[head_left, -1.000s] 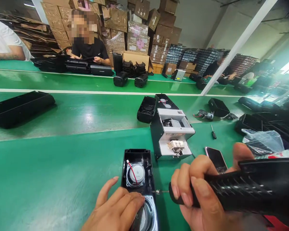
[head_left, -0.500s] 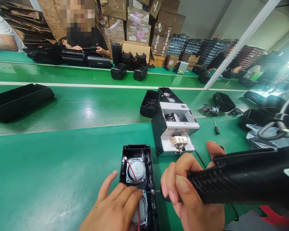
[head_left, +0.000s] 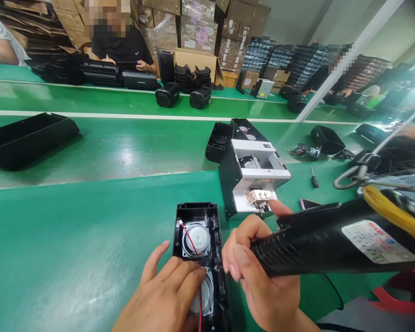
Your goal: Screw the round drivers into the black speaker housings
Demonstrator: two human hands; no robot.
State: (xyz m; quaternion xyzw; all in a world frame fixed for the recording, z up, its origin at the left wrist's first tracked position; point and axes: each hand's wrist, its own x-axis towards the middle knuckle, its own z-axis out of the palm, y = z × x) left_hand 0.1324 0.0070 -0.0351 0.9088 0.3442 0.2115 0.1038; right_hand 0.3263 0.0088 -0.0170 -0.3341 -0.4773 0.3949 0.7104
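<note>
The person's left hand (head_left: 162,290) lies on an open black speaker housing (head_left: 183,212), which sits on the green table (head_left: 90,230). The left grip is spread, pinching nothing: its fingers (head_left: 183,274) press on the housing over the lower speaker driver (head_left: 205,293), with the thumb standing apart. A red wire (head_left: 190,237) crosses the upper speaker driver (head_left: 196,240).

Just right of the housing, the right hand (head_left: 259,272) has its grip closed around the ribbed black body of an electric screwdriver (head_left: 332,240); the bit is hidden by the fingers (head_left: 242,235). A yellow cable (head_left: 390,203) lies over the tool's rear.

Beyond the housing stands a white-and-black fixture (head_left: 252,184), with a small screwdriver (head_left: 314,176) and a phone (head_left: 309,203) to its right. Farther beyond the housing, a co-worker (head_left: 119,46) sits behind rows of black speaker cases (head_left: 102,74).
</note>
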